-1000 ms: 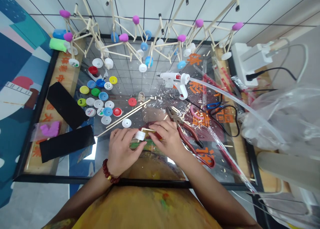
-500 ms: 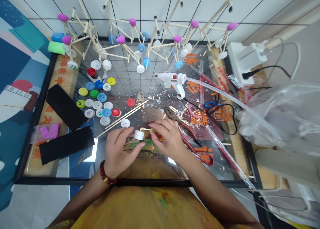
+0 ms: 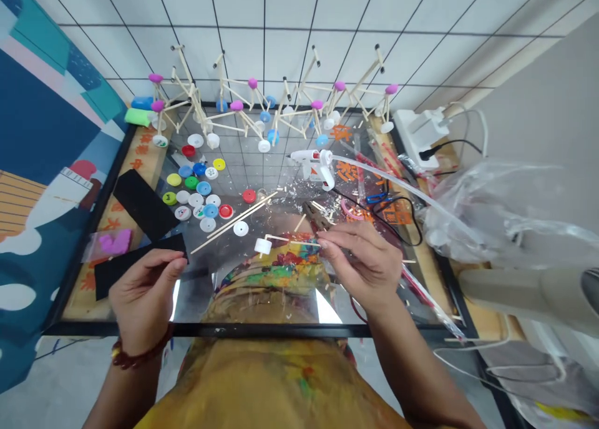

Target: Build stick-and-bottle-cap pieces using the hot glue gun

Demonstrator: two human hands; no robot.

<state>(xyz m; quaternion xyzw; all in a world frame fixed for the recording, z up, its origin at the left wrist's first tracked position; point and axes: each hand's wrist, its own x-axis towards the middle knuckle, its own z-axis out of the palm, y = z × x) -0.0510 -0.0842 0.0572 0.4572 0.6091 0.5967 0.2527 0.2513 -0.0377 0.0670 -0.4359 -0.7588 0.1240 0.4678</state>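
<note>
My right hand (image 3: 362,263) pinches a thin wooden stick frame (image 3: 292,240) that carries a white bottle cap (image 3: 262,246) at its left end, held just above the glass tabletop (image 3: 262,298). My left hand (image 3: 143,291) has its fingers closed on the near edge of a black foam strip (image 3: 121,263) at the table's left front. Two long wooden sticks (image 3: 234,220) lie on the glass beyond the cap, with a loose white cap (image 3: 240,228) beside them. Red-handled pliers (image 3: 314,215) lie just past my right fingers.
Several coloured bottle caps (image 3: 199,188) are scattered at left. A white glue gun (image 3: 316,163) with its cord lies behind. Stick-and-cap models (image 3: 262,107) line the back wall. A second black strip (image 3: 143,203), pink clay (image 3: 115,241), a power strip (image 3: 418,132) and plastic bags (image 3: 496,210) surround the area.
My left hand let go of the white cap and moved left to the black foam strip. My right hand now holds the stick frame alone. The camera tilted up.
</note>
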